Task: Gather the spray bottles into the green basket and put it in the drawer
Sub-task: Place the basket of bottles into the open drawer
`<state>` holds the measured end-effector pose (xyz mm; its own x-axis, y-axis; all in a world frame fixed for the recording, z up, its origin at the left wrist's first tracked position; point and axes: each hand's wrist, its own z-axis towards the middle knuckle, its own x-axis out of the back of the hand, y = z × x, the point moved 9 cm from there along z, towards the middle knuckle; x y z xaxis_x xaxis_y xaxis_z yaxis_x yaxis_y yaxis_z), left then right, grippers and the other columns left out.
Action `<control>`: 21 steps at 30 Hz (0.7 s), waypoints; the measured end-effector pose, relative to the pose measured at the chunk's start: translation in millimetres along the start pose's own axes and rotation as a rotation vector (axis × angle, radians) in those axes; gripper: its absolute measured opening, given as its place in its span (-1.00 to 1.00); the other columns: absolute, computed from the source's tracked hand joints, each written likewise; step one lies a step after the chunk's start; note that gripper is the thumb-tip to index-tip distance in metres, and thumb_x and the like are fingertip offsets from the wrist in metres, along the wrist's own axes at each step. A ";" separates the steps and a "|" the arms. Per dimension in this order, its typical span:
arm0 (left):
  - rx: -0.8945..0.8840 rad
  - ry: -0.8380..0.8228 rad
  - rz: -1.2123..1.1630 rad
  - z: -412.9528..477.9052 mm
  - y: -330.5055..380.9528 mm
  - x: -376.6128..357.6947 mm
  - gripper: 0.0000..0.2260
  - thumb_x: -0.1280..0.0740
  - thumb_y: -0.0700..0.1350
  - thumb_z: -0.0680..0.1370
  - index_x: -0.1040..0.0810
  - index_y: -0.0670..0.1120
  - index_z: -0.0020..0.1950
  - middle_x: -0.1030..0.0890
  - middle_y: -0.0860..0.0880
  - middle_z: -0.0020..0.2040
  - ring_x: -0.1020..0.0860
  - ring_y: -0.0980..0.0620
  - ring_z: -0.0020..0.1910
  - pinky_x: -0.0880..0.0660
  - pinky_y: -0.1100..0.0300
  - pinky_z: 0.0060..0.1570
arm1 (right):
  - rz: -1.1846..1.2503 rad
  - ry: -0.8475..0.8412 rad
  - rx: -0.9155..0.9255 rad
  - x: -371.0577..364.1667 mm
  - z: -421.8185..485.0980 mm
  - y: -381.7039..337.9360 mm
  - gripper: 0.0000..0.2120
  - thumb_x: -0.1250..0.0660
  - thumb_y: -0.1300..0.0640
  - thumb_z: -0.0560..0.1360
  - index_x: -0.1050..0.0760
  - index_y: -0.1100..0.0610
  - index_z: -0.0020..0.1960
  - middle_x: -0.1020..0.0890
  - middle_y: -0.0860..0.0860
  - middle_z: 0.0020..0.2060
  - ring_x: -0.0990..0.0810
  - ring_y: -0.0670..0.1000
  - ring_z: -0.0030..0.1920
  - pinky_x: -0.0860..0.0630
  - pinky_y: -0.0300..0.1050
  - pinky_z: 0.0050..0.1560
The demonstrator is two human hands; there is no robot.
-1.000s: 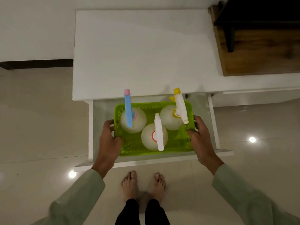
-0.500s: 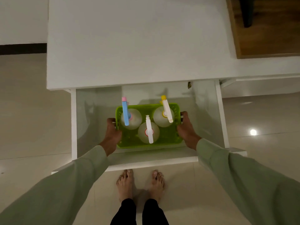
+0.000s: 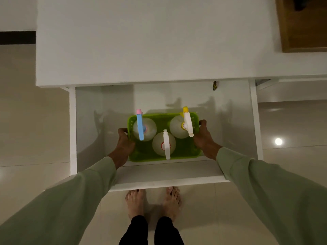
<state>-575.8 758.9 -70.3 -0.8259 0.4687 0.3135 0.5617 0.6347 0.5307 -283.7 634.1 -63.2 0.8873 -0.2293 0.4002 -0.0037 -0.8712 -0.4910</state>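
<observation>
Down at the centre of the frame, inside the open white drawer (image 3: 88,124), sits the green basket (image 3: 187,151), close to the drawer's near wall and roughly midway between its side walls. Whether its base rests on the drawer floor or hangs just above it cannot be told from this angle.

Both hands grip the basket by its short ends. The left hand (image 3: 124,145) is wrapped over the left rim, fingers curled and clamped on the plastic edge. The right hand (image 3: 203,138) does the same at the right rim, thumb up near the far corner. Pale green sleeves (image 3: 265,188) run from both wrists to the lower corners of the frame.

Three round, pale spray bottles stand upright in the basket. The blue-headed spray bottle (image 3: 145,129) is at the far left, its nozzle tipped pink. The yellow-tipped spray bottle (image 3: 177,127) is at the far right, its white trigger head lying over the basket's right side. The white-headed spray bottle (image 3: 163,144), with a red collar, stands nearer the front, between the other two.

Above the drawer spreads the white cabinet top (image 3: 141,41); a brown wooden surface (image 3: 304,32) fills the upper right corner. Bare feet (image 3: 136,202) stand on the glossy tiled floor (image 3: 26,112) at bottom centre.
</observation>
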 end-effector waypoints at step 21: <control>-0.752 -0.140 0.889 -219.7 62.6 1.9 -0.67 -0.36 0.00 0.54 -0.52 0.05 0.30 -0.62 0.07 0.22 -0.59 0.00 0.18 -0.44 0.05 0.21 | -1.198 -0.195 0.664 -8.7 -209.6 -38.1 -0.65 -0.07 -0.05 0.68 -0.30 0.01 0.42 -0.50 -0.03 0.27 -0.50 0.09 0.22 -0.40 0.05 0.20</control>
<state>-553.1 664.6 136.5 -0.1185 0.6577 0.7439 0.7286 -0.4514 0.5151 -388.0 578.2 114.3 0.2426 0.6164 0.7491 0.9686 -0.1107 -0.2226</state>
